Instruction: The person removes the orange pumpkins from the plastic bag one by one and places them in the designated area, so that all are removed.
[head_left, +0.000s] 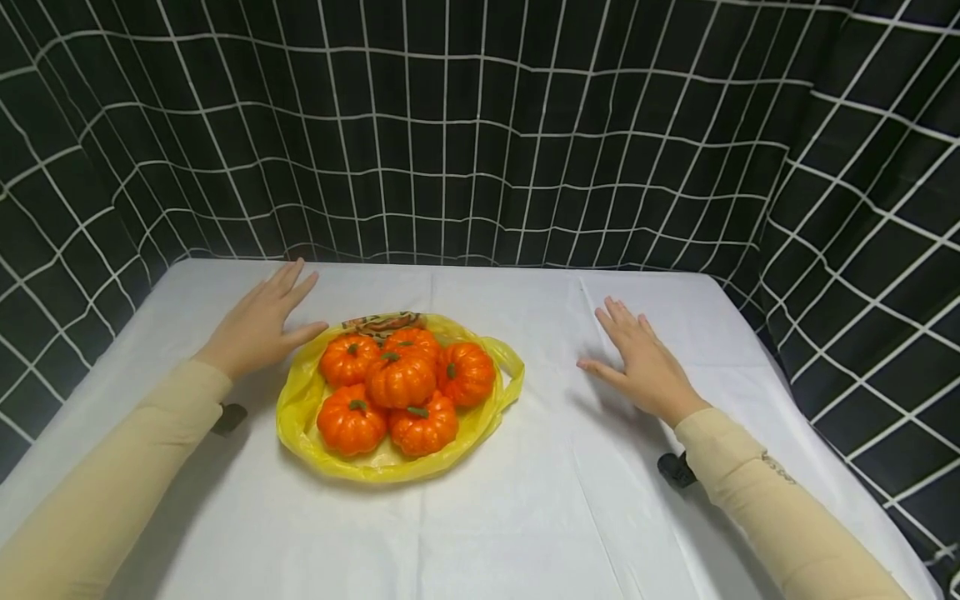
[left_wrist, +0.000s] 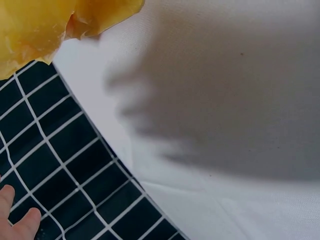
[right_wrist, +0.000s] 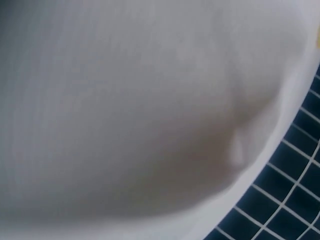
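Several small orange pumpkins (head_left: 401, 379) with green stems sit piled in a yellow plastic bag (head_left: 300, 417), its mouth spread wide on the table. Just left of the bag is my left hand (head_left: 258, 323), fingers extended, its thumb near or at the bag's rim; whether they touch I cannot tell. In the left wrist view, part of the yellow bag (left_wrist: 35, 30) shows at the top left and fingertips (left_wrist: 22, 225) at the lower left. My right hand (head_left: 645, 367) is off to the right of the bag, fingers straight, holding nothing. The right wrist view shows mostly tabletop and shadow.
A white cloth covers the table (head_left: 510, 533). Black curtains (head_left: 450, 133) with a white grid stand behind the table and along both sides. A dark wrist device (head_left: 677, 471) hangs under the right sleeve, another dark device (head_left: 229, 419) under the left.
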